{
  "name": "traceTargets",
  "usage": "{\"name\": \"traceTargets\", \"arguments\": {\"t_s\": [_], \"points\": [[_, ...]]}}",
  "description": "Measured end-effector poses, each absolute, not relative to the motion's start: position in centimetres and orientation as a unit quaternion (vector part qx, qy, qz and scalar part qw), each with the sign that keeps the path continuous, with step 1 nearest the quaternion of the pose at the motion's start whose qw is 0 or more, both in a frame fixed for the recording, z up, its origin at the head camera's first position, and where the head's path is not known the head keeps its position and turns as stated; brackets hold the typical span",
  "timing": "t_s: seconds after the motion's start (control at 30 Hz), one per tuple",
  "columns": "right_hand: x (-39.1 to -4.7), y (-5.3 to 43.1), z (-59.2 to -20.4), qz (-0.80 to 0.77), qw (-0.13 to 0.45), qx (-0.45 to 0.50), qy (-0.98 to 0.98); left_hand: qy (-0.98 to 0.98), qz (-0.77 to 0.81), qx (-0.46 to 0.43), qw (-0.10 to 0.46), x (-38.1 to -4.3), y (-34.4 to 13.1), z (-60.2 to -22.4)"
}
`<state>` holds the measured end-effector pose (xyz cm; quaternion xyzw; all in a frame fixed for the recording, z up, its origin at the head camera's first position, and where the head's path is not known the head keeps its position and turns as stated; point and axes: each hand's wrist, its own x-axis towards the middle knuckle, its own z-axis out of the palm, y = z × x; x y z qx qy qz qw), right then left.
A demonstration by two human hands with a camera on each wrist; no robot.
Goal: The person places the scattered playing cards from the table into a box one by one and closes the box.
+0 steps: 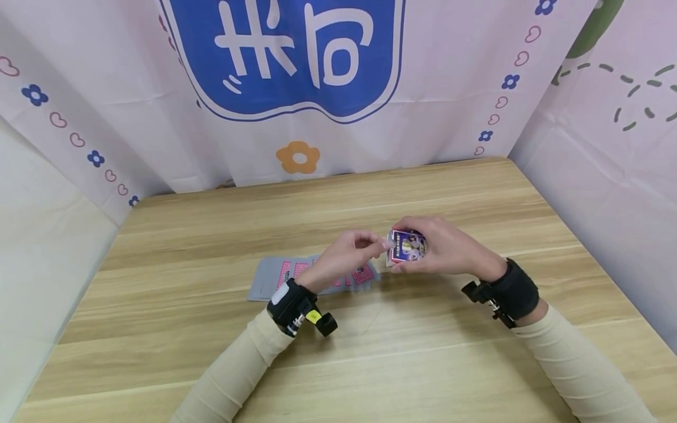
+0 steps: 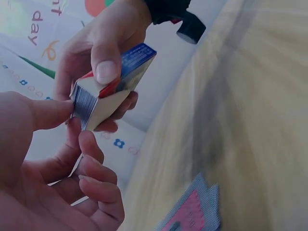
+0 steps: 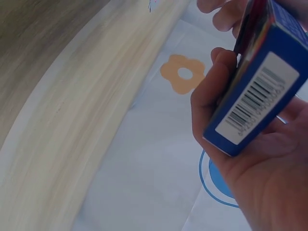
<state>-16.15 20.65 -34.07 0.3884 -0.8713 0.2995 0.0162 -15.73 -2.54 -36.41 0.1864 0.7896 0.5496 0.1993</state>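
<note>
My right hand (image 1: 449,249) grips a small card box (image 1: 408,247) with a purple picture on its face, held above the table. A blue side with a white barcode label (image 3: 257,98) shows in the right wrist view. At the box's open end, the edges of a stack of playing cards (image 2: 84,104) are visible in the left wrist view. My left hand (image 1: 341,258) pinches at that end with thumb and forefinger, its other fingers curled below. Pink-backed cards with grey borders (image 1: 262,286) lie in an overlapping row under my left forearm, partly hidden by it.
The wooden table (image 1: 423,358) reaches back to a white printed cloth (image 1: 433,129) with a blue emblem and an orange flower. Another cloth wall (image 1: 608,194) runs along the right edge. Each wrist wears a black strap with a camera.
</note>
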Motion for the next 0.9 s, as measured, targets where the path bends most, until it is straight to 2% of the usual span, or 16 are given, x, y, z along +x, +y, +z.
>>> {"name": "traceTargets", "arguments": {"t_s": [0.23, 0.37, 0.67, 0.9], "points": [[-16.2, 21.0, -34.1, 0.291, 0.016, 0.374, -0.88, 0.887, 0.392, 0.232, 0.072, -17.1, -4.1, -36.2], [-16.3, 21.0, -34.1, 0.286, 0.017, 0.371, -0.883, 0.927, 0.301, 0.219, 0.041, -17.6, -4.9, -36.4], [-16.1, 21.1, -34.1, 0.283, 0.014, 0.361, -0.888, 0.956, 0.217, 0.169, 0.102, -17.8, -5.6, -37.7], [-16.1, 21.0, -34.1, 0.278, 0.014, 0.365, -0.888, 0.959, 0.206, 0.165, 0.1, -17.9, -5.7, -38.2]]}}
